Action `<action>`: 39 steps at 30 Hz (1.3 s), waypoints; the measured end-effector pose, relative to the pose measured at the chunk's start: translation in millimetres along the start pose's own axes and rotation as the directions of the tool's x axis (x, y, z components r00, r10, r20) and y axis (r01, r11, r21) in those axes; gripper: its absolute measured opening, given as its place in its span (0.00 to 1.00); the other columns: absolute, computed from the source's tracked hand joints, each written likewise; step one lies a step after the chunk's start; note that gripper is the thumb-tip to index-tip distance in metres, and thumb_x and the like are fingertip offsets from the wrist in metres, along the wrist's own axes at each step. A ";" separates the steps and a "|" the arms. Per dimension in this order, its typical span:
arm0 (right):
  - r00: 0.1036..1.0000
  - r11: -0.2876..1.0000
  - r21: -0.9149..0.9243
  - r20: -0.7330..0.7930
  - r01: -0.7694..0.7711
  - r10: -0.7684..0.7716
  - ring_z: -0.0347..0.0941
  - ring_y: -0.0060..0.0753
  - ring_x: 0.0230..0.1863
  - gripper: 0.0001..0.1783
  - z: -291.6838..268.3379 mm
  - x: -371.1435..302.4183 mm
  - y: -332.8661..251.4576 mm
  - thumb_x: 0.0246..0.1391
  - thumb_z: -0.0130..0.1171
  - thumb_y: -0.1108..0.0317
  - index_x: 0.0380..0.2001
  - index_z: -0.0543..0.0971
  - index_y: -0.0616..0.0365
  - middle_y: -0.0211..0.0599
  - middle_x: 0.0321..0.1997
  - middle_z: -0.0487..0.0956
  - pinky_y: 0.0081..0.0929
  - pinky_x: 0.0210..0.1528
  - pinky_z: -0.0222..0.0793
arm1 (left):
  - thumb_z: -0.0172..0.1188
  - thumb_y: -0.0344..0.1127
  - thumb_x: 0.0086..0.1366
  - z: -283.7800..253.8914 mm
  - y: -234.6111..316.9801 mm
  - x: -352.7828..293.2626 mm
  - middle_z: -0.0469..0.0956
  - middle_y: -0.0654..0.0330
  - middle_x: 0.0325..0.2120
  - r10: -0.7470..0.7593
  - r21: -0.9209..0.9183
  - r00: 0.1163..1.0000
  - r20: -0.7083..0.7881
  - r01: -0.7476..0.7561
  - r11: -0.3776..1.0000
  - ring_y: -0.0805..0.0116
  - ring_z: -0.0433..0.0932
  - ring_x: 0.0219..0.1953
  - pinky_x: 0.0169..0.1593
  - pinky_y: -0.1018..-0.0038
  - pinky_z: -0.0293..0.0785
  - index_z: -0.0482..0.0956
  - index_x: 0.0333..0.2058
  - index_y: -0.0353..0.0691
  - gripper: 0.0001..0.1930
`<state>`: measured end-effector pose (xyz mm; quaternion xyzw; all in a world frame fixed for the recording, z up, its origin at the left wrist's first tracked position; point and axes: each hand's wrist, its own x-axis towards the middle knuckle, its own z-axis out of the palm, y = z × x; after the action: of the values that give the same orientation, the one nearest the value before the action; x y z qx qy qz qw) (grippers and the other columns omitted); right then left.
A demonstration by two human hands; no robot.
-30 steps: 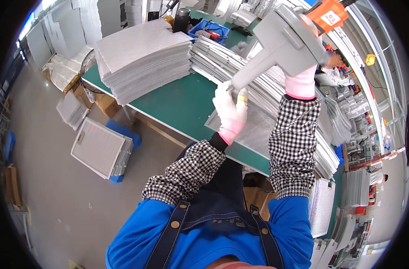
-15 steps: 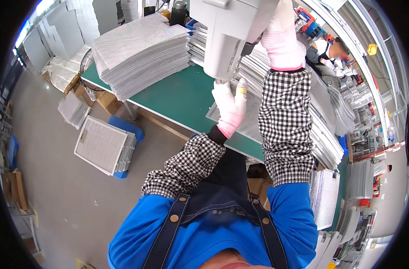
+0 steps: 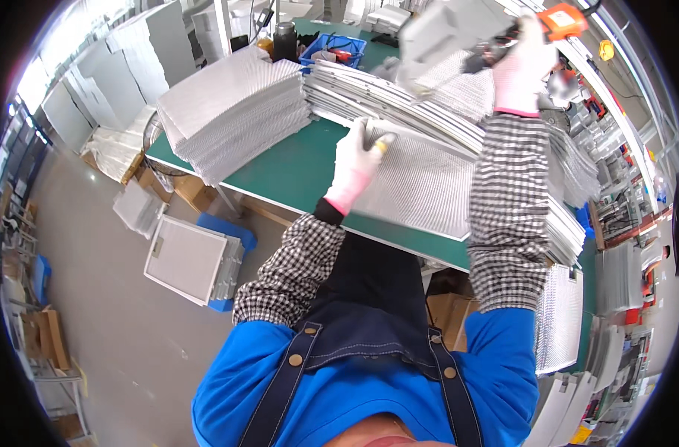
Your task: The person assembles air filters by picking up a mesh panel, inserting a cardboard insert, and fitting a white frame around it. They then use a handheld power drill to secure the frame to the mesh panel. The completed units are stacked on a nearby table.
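Right hand (image 3: 523, 63) now higher, mesh panel (image 3: 421, 182) edge uncovered.

Two gloved hands (image 3: 358, 160), one blue bin (image 3: 332, 51), one dark bottle (image 3: 285, 41).

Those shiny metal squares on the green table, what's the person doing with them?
A person in white gloves is working at a green table. Their left hand presses on a flat mesh panel lying there. Their right hand holds a grey tool up above it. Stacks of the same panels sit around the table.
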<state>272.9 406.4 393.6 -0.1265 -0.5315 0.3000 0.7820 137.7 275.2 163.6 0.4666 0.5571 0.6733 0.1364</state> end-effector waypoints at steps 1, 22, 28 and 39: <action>1.000 0.997 -0.070 0.006 0.011 -0.011 0.74 0.25 0.21 0.11 -7.5 14.6 -6.9 0.55 0.64 0.63 0.28 0.77 0.59 0.30 0.23 0.76 0.27 0.22 0.72 | 0.68 0.39 0.66 -8.4 -17.0 1.2 0.83 0.51 0.35 0.029 -0.028 1.000 -0.001 -0.029 0.999 0.69 0.81 0.36 0.42 0.73 0.77 0.76 0.49 0.28 0.21; 0.970 0.899 -0.422 0.243 0.119 -0.014 0.65 0.15 0.16 0.09 -107.7 76.8 -52.7 0.57 0.65 0.63 0.34 0.76 0.53 0.20 0.20 0.72 0.18 0.19 0.60 | 0.62 0.32 0.69 -92.8 -121.9 -262.1 0.76 0.55 0.50 -0.668 -0.388 0.550 0.501 0.833 0.395 0.62 0.76 0.54 0.59 0.62 0.74 0.68 0.56 0.34 0.20; 0.910 0.976 -0.205 0.415 0.080 0.012 0.68 0.11 0.27 0.12 -103.2 51.1 -42.8 0.60 0.64 0.64 0.42 0.76 0.56 0.21 0.30 0.74 0.15 0.27 0.63 | 0.69 0.31 0.59 -113.8 -51.7 -151.9 0.80 0.57 0.39 -0.360 0.586 0.910 0.206 0.180 0.790 0.65 0.80 0.37 0.43 0.70 0.77 0.74 0.52 0.37 0.22; 0.868 0.966 0.010 0.441 -0.258 0.227 0.69 0.14 0.19 0.10 -83.8 13.4 -38.3 0.65 0.59 0.59 0.34 0.78 0.53 0.21 0.22 0.75 0.15 0.23 0.63 | 0.64 0.43 0.64 89.3 -40.9 11.8 0.83 0.52 0.40 -0.045 0.449 0.596 0.802 -0.552 0.702 0.51 0.82 0.43 0.48 0.60 0.77 0.82 0.44 0.39 0.15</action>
<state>365.1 394.4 389.7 -0.0951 -0.6621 0.4345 0.6031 187.4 353.1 128.3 0.8013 0.5653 0.1795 0.0782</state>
